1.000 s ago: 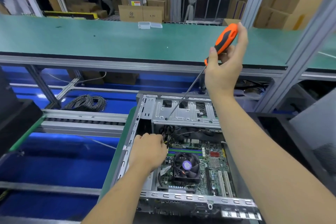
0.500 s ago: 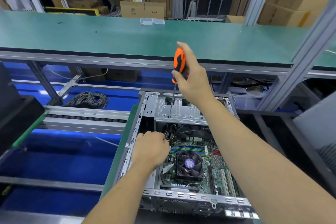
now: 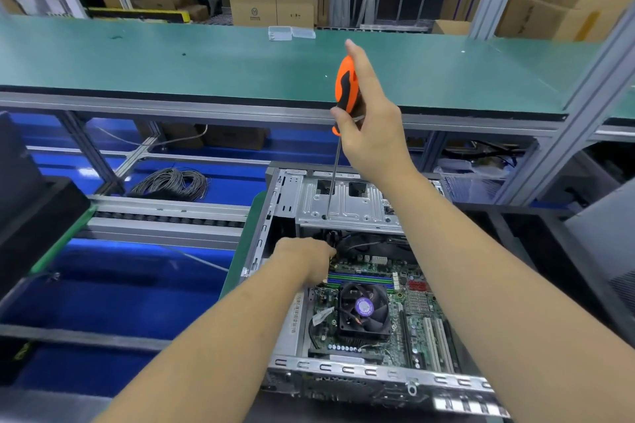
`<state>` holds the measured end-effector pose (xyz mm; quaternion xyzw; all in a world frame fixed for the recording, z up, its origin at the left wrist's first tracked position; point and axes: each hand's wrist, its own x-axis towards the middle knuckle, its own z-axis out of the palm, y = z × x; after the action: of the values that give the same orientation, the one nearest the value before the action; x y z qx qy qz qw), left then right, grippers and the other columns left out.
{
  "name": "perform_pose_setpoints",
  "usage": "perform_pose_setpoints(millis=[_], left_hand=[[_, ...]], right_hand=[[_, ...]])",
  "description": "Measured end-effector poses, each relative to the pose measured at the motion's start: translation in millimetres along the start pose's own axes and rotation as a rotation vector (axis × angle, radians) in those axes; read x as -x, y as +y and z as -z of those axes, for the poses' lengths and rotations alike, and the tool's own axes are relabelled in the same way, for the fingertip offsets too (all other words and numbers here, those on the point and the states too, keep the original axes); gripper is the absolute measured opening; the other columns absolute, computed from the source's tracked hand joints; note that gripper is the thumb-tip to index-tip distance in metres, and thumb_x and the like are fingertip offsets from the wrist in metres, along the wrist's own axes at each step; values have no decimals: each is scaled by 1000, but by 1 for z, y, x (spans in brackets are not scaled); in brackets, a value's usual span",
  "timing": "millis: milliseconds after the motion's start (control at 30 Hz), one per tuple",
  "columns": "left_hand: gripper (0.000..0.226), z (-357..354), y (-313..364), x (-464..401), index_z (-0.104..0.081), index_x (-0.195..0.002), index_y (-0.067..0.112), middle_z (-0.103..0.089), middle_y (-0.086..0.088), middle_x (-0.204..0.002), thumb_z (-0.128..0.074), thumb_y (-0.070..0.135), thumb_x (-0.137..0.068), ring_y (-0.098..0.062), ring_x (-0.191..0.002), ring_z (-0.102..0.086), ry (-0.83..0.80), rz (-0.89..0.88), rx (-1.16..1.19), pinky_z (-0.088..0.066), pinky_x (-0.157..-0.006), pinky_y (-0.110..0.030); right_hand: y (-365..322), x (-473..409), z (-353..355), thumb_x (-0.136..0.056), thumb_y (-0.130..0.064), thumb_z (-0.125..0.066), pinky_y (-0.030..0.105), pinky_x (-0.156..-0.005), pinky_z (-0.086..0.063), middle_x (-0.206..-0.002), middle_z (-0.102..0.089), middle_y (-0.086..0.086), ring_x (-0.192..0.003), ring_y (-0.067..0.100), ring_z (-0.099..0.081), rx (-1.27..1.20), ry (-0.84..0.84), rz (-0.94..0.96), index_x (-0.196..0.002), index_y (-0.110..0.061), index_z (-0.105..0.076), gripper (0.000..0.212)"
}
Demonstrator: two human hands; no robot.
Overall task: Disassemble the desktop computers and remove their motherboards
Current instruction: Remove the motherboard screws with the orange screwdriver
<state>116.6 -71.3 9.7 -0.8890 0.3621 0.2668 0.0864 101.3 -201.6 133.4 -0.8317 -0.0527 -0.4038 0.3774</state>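
An open desktop case (image 3: pixel 343 371) lies in front of me with its green motherboard (image 3: pixel 417 326) and black CPU fan (image 3: pixel 364 307) exposed. My right hand (image 3: pixel 372 127) grips an orange and black screwdriver (image 3: pixel 345 86) nearly upright; its long shaft reaches down so the tip meets the silver drive cage (image 3: pixel 347 206). My left hand (image 3: pixel 304 259) is inside the case at the motherboard's far left corner, fingers curled among the cables there; what they hold is hidden.
A long green bench (image 3: pixel 206 65) runs across behind the case, with a small clear plastic box (image 3: pixel 290 34) on it. A coil of grey cable (image 3: pixel 171 184) lies on the blue lower level at left. A dark bin (image 3: pixel 34 206) sits at far left.
My right hand swung the screwdriver from a slant to nearly upright, moving left and down, and the tip came onto the drive cage. My left hand stayed at the motherboard corner.
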Motion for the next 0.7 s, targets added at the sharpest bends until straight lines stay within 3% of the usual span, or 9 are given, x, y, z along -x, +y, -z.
perform_pose_setpoints(millis=[100, 133, 333, 367, 433, 533, 600, 700], left_hand=[[87, 13, -4, -16, -21, -158, 33, -24, -2, -164, -35, -15, -86, -34, -139, -42, -178, -67, 62, -47, -97, -41], [90, 15, -3, -20, -20, -158, 33, -21, -3, -165, -37, -16, -85, -35, -141, -38, -219, -69, 15, -46, -98, -42], [79, 11, -1, -46, -17, -160, 28, -21, -4, -165, -34, -6, -91, -35, -144, -32, -338, -22, -92, -41, -109, -48], [73, 7, -3, -49, -22, -159, 23, -31, -5, -161, -34, -2, -91, -34, -139, -40, -358, 20, -126, -41, -109, -49], [55, 5, -8, -52, -43, -148, 12, -54, -7, -135, -36, 10, -93, -30, -109, -57, -367, 111, -167, -45, -104, -47], [27, 9, -18, -53, -60, -117, 14, -55, -10, -120, -42, 26, -100, -25, -86, -57, -418, 130, -125, -48, -89, -39], [13, 13, -22, -52, -53, -101, 17, -45, -9, -110, -41, 20, -101, -21, -66, -43, -417, 111, -91, -43, -74, -35], [32, 10, -23, -51, -53, -123, 11, -46, -13, -108, -33, 8, -98, -23, -67, -41, -373, 99, -22, -39, -71, -35]], right_hand=[[-5, -3, 4, -93, -5, -58, 32, -70, -51, -102, -60, 6, -66, 18, -38, -5, -1, -31, -157, -29, -21, 78], [-5, -5, 5, -93, -6, -58, 35, -73, -52, -109, -60, 8, -67, 19, -40, -2, 3, -36, -157, -29, -21, 78], [2, -6, 8, -93, -5, -58, 30, -75, -55, -115, -56, -1, -66, 9, -45, -9, 4, -70, -156, -28, -22, 77], [2, -6, 9, -93, -4, -58, 31, -75, -55, -112, -56, -1, -67, 11, -44, -13, 1, -70, -156, -27, -22, 76], [2, -7, 13, -93, -4, -57, 35, -71, -53, -99, -53, 1, -68, 22, -41, -34, 0, -67, -157, -25, -22, 75], [2, -12, 16, -93, -2, -55, 41, -69, -51, -89, -47, -6, -72, 34, -38, -68, -11, -48, -157, -23, -21, 76], [3, -14, 14, -92, -1, -55, 43, -72, -54, -90, -45, -18, -69, 26, -37, -58, -29, -42, -157, -24, -21, 77], [3, -11, 7, -91, -2, -58, 43, -78, -56, -95, -51, -7, -66, 17, -39, -22, -77, -71, -156, -27, -23, 78]])
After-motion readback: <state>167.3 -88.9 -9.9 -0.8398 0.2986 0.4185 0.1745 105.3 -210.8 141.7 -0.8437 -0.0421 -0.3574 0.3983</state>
